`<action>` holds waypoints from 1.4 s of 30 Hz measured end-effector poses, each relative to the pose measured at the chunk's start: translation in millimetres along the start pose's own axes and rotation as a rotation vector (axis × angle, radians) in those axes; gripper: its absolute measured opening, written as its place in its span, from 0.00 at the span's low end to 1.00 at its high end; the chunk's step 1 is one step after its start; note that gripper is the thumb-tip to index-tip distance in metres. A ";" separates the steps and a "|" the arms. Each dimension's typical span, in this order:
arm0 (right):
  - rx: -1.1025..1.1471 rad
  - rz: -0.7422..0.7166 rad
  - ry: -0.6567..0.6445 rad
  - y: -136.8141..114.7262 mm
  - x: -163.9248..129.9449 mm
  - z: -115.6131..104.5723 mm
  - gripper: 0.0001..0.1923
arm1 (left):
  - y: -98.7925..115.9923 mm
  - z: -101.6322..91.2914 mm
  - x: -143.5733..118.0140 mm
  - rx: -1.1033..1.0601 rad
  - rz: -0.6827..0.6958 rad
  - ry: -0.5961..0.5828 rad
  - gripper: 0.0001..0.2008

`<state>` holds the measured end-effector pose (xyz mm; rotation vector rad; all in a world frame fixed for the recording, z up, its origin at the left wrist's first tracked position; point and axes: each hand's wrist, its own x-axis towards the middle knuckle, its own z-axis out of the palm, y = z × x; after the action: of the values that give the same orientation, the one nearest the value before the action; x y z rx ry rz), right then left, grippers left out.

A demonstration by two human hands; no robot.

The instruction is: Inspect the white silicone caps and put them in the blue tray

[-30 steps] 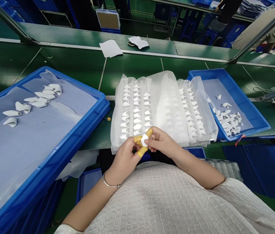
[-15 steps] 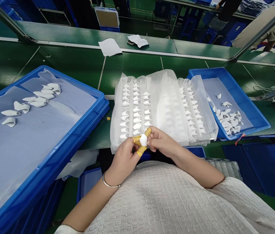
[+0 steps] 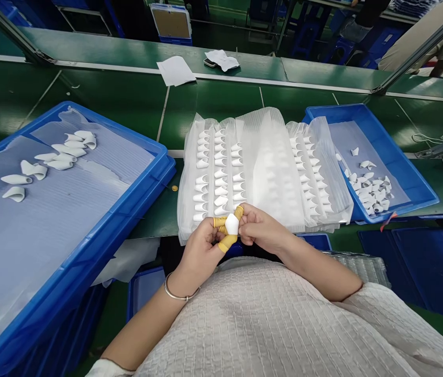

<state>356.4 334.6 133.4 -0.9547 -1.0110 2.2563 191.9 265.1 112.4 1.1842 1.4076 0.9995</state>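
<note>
Both hands meet just above my lap at the near edge of the bench. My left hand (image 3: 201,247) and my right hand (image 3: 258,229), with yellow finger cots on some fingers, pinch one small white plastic cap (image 3: 231,225) between them. Right behind them lies a clear blister tray (image 3: 268,162) in a plastic bag, with rows of the same white caps in its pockets. A silver bangle sits on my left wrist.
A large blue bin (image 3: 146,178) on the left holds a grey liner and several white caps (image 3: 60,157). A smaller blue bin (image 3: 402,173) on the right holds a pile of loose caps (image 3: 370,191). Papers (image 3: 176,69) lie on the far green bench. Other people work at the back right.
The hands stay together on the cap, turning it slightly. The view has shifted a little; nothing was picked up or put down.
</note>
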 end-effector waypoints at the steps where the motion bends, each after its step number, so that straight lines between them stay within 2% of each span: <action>1: 0.004 -0.001 -0.002 0.0 -0.3 -0.2 0.12 | -0.7 0.0 0.1 -0.001 0.002 -0.003 0.13; 4: 0.017 0.004 -0.004 -0.8 -1.1 0.8 0.11 | 0.6 -0.1 0.5 0.050 0.026 0.011 0.12; 8: 0.018 -0.001 0.042 -2.4 -0.5 5.7 0.10 | 6.5 0.7 0.6 0.270 0.112 0.070 0.09; 11: 0.039 -0.005 0.072 -2.2 1.2 8.2 0.11 | 7.8 1.1 -0.4 0.405 0.152 0.102 0.10; 15: 0.053 0.012 0.025 -0.6 2.8 6.3 0.12 | 6.3 0.3 -1.4 0.433 0.149 0.101 0.10; 19: 0.040 0.006 0.040 -0.1 3.2 5.0 0.11 | 6.7 -0.3 -0.8 0.489 0.169 0.099 0.10; 29: -0.018 -0.017 0.027 -2.6 1.4 6.0 0.12 | 11.4 -0.6 -0.8 0.426 0.154 0.095 0.09; 33: -0.099 -0.025 0.006 -2.2 3.2 2.7 0.11 | 10.9 -1.4 -0.9 0.259 0.106 0.076 0.07; 37: -0.158 -0.025 -0.062 -0.2 2.3 -2.4 0.11 | 6.9 -2.1 -1.3 0.116 0.057 0.049 0.11; 39: -0.203 -0.069 -0.059 1.7 0.1 -2.2 0.11 | 6.9 -2.4 -1.2 0.104 0.051 0.042 0.11; 42: -0.398 -0.175 0.028 3.0 -3.5 1.9 0.16 | 9.9 -2.4 -1.0 0.123 0.067 -0.001 0.09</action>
<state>356.8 329.6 133.4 -1.0056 -1.5050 1.9304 191.0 265.9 122.6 1.3293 1.4538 0.9703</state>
